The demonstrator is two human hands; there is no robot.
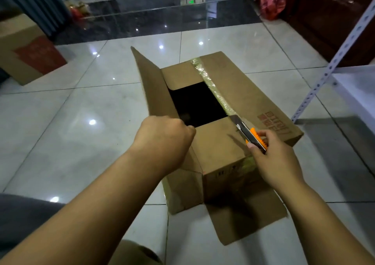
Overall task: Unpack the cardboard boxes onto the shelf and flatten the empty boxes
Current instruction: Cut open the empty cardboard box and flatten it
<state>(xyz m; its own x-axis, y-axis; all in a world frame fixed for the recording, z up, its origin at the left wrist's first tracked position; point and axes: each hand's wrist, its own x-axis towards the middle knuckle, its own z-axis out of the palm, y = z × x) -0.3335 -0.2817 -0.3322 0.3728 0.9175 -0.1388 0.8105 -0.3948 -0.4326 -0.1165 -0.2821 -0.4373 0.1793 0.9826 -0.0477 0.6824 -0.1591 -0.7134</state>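
Left hand fingers grip the raised flap; right hand pinches the orange knife over the taped brown box.

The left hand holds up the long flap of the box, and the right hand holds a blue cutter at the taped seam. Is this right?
Not quite. In the head view the cutter is orange, not blue. The rest holds: the left hand grips the raised long flap of the box, and the right hand holds the cutter at the taped seam.

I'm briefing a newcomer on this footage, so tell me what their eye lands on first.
Centre floor: a half-open cardboard box, its left flap raised, dark inside. The right hand holds an orange utility knife at the taped seam; the left hand grips the flap's near edge. A white metal shelf stands at right.
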